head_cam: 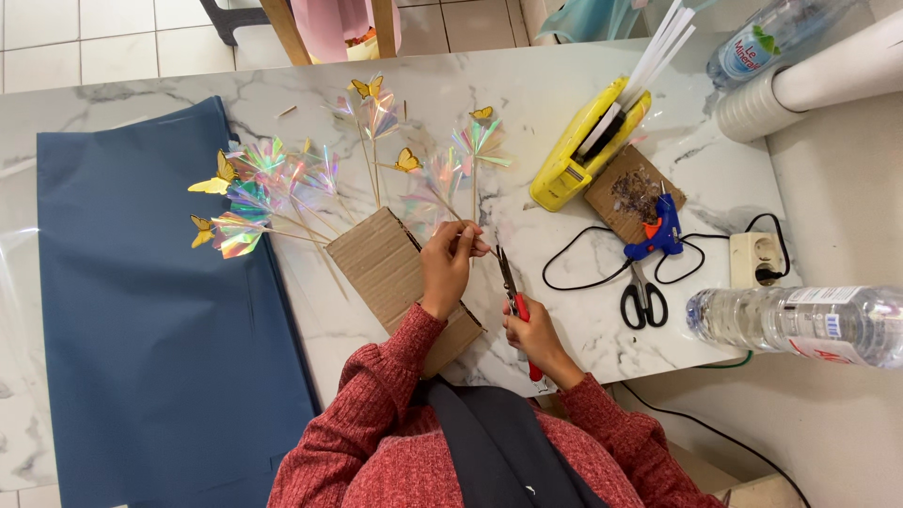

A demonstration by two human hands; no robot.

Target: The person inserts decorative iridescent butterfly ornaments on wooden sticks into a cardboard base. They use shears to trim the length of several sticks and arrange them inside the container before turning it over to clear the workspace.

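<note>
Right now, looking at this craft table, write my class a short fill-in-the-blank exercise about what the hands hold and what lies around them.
1. The right hand holds pliers with ____ handles.
2. The left hand pinches a thin ____.
3. The blue glue gun lies above black ____.
4. Each iridescent flower carries a yellow ____.

Missing words: red; stick; scissors; butterfly

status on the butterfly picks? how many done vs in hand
Done, by the look of it: several iridescent picks with gold butterflies lie fanned on the marble table. In hand: left hand holds one stick, right hand holds red-handled cutters beside it. Left: cannot tell; the glue gun lies unused.
</note>
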